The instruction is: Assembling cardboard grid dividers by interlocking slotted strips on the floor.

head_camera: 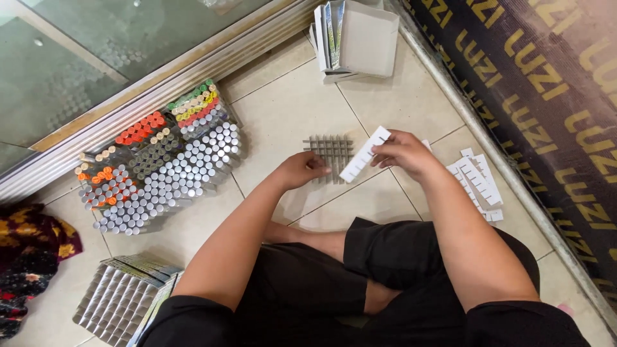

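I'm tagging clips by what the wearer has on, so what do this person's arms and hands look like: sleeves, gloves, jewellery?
Both arms are bare from the short black sleeves down. The left hand and right hand wear no gloves, and no watch, bracelet or ring shows on the wrists or fingers in view. The person also wears black shorts.

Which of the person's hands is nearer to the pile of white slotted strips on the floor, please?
The right hand: it is just beside the strip pile. The left hand is farther off, at the cardboard grid.
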